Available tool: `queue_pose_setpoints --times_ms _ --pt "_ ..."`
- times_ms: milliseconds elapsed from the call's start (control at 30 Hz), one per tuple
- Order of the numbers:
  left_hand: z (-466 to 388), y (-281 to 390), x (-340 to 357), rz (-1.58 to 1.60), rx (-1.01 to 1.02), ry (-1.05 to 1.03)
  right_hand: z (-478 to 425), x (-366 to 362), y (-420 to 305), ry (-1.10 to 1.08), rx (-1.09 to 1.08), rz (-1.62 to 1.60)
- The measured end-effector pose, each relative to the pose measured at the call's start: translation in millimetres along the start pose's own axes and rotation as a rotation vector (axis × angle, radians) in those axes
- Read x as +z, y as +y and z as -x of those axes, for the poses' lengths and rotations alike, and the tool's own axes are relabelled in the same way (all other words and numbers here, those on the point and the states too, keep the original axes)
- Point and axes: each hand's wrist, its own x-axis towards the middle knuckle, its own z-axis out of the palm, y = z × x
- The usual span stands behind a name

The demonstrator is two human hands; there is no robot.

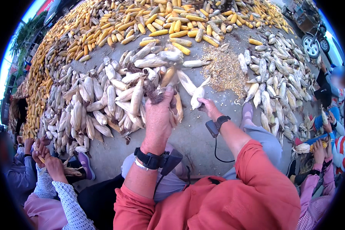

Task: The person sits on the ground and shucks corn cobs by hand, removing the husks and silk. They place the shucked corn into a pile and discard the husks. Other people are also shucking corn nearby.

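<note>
My left hand is closed around corn husk, with dark dried corn silk bunched at its thumb; dry husk leaves stick out on its right side, and how much of an ear is inside I cannot tell. To the right, my right hand grips the lower end of a pale husked-in ear of corn between thumb and fingers, its leafy tip pointing up and right. Another unhusked ear lies just left of that one. Beyond my left hand spreads a pile of unhusked corn ears.
A heap of bare yellow corn cobs curves along the far side and left. Loose kernels lie on the concrete floor. More unhusked ears are piled at right. Co-workers handle corn on both sides; a motorcycle wheel stands far right.
</note>
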Motion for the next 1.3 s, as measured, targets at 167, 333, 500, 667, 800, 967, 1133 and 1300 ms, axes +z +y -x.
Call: queue_pose_setpoints --times_ms 167,333,500,667,800,967,1133,1300 --pt "-2.0 -1.8 -6.7 0.121 0.099 0.012 73.9 54.4 -114.9 -0.368 -0.235 0.244" --pt "-7.7 -9.0 -7.6 -0.135 0.246 -0.052 161.7 74.5 -167.6 -0.472 -0.44 0.553" --pt "-0.6 -12.5 2.7 -0.191 0.247 -0.15 200.9 62.7 -158.1 -0.387 -0.562 0.948" --pt "2.8 -17.0 15.0 -0.308 0.227 -0.168 207.9 46.4 -141.6 -0.301 -0.617 0.889" --pt "1.8 -12.6 16.2 -0.143 0.111 -0.208 202.7 47.3 -142.9 -0.221 -0.663 0.944" --pt "0.4 -15.4 12.1 -0.211 0.153 -0.205 209.1 50.5 -146.4 -0.142 -0.706 1.125" --pt "-4.2 -25.6 10.8 -0.596 0.383 -0.188 201.5 54.5 -140.2 -0.147 -0.806 0.879" --pt "2.2 -46.9 23.3 -0.959 0.61 -0.227 194.1 60.1 -139.2 -0.06 -0.872 0.905"
